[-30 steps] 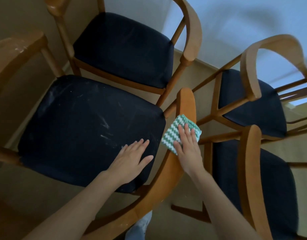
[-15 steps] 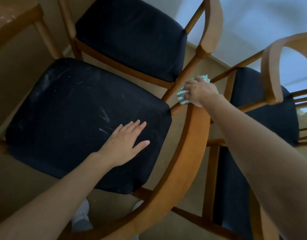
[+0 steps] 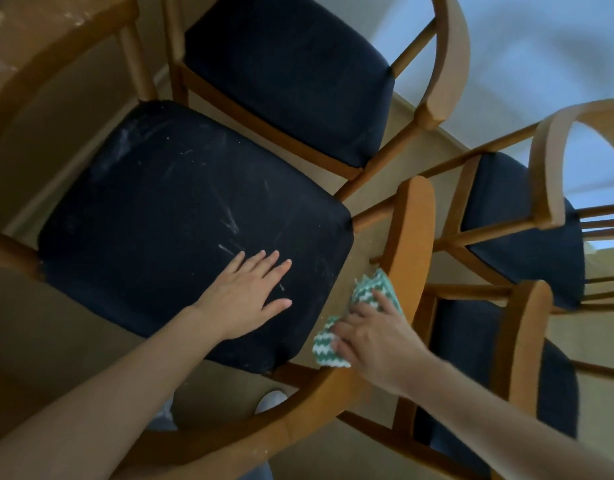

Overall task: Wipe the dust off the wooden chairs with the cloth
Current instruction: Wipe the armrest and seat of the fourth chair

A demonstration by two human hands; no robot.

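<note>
Holds the green-and-white cloth (image 3: 369,292) in the curled grip of the right hand (image 3: 378,344), pressed on the near chair's wooden arm (image 3: 411,237). Rests the left hand (image 3: 245,297), grip wide, on the dusty seat (image 3: 160,220).

I've got tan floor (image 3: 49,334) under everything, darker in shadow on the left. Pale bluish wall (image 3: 541,46) top right. One white shoe toe (image 3: 271,400) on the floor, bottom centre. Bright patch at the right edge, can't identify it.
</note>
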